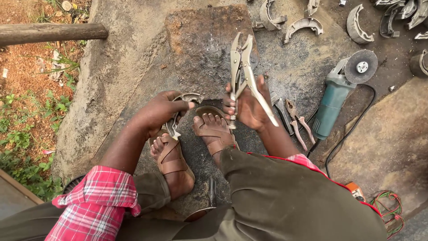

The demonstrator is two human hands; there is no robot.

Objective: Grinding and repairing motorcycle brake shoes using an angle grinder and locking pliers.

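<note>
Metal in both hands

Gripping one curved brake shoe (180, 109) in left hand (160, 111), fingers closed round it, above the left sandalled foot (171, 156). Clasping one pair of locking pliers (243, 71) in right hand (249, 107), jaws apart, pointing up over the stone slab (200, 40). Lying just right: two pliers (292, 116), one angle grinder (341, 87); several more shoes (303, 24) beyond.

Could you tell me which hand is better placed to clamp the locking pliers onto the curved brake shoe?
Right hand: it holds the open steel locking pliers; left hand grips the curved metal brake shoe.
</note>
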